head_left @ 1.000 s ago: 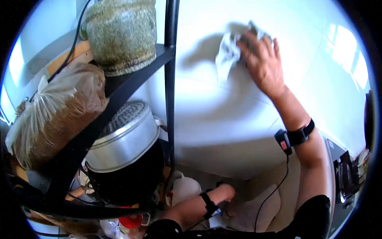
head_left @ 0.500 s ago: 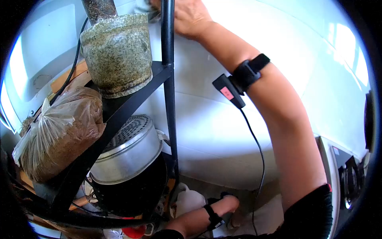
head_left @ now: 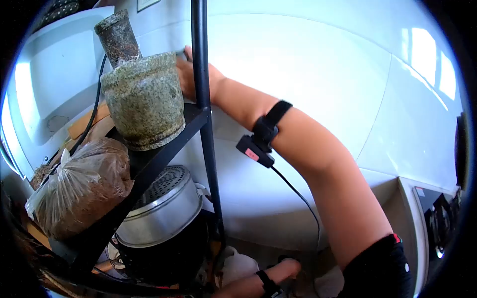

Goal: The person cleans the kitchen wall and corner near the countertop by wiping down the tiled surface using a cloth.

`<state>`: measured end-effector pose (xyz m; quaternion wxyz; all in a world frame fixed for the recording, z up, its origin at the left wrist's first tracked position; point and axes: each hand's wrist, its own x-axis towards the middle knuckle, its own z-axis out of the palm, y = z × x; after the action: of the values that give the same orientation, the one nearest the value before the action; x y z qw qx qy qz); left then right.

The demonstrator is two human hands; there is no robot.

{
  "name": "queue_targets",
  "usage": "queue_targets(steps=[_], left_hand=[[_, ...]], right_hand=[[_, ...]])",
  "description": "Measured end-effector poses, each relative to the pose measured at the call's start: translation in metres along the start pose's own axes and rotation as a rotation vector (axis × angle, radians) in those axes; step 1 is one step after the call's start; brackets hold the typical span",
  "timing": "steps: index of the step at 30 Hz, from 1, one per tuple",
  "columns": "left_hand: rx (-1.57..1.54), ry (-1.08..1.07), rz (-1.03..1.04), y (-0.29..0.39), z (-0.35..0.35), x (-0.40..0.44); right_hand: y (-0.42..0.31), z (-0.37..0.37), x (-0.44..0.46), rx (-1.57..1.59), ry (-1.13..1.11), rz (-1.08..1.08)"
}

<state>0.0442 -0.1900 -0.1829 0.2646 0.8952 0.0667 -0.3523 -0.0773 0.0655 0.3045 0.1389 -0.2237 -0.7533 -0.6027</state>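
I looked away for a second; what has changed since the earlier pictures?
The right hand has moved left along the wall, behind the shelf post, to beside the stone mortar. The cloth it held can't be clearly made out now, so I can't tell whether it was let go. The view has shifted, too. The mortar, plastic bag and metal pot keep their places; the left hand stays low.

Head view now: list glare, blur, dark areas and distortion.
Head view: the wall is blown out at upper middle, with window-shaped glare at right; head view: the right hand, partly behind the black post, looks blurred; head view: the black pot sinks into shadow; head view: corners go black and tile lines bow, fisheye-like.
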Motion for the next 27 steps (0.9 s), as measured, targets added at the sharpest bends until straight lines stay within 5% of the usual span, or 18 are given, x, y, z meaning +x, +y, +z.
queue_targets(steps=[2, 4, 9, 11, 13, 14, 17, 21, 25, 27], left_hand=[[0.076, 0.103, 0.105, 0.002, -0.003, -0.021], [0.08, 0.081, 0.078, 0.0, 0.002, -0.008], [0.064, 0.152, 0.04, 0.002, 0.0, -0.023], [-0.035, 0.147, -0.049, -0.005, 0.005, -0.012], [-0.023, 0.158, -0.016, 0.009, -0.014, -0.047], [-0.033, 0.174, 0.0, 0.013, -0.02, -0.061], [-0.003, 0.17, 0.051, 0.015, -0.022, -0.06], [0.053, 0.101, -0.014, 0.018, -0.021, -0.054], [0.077, 0.071, -0.048, 0.02, -0.02, -0.053], [0.075, 0.054, -0.062, 0.021, -0.018, -0.05]], right_hand=[[-0.013, -0.006, -0.006, -0.023, -0.27, -0.121], [-0.04, 0.057, -0.033, 0.312, 0.368, -0.105], [-0.141, 0.127, -0.084, 1.317, -0.129, 0.219], [-0.181, 0.127, -0.132, 0.434, 0.084, -0.181], [-0.159, 0.034, -0.165, -0.047, -0.168, -0.517], [-0.147, -0.002, -0.167, 0.367, -0.502, -0.475], [-0.115, -0.028, -0.188, 0.405, -0.509, -0.36], [-0.029, -0.047, -0.168, 0.194, -0.052, -0.082], [0.09, -0.071, -0.113, -0.271, 0.036, 0.099], [0.138, -0.103, -0.078, -0.197, -0.045, 0.363]])
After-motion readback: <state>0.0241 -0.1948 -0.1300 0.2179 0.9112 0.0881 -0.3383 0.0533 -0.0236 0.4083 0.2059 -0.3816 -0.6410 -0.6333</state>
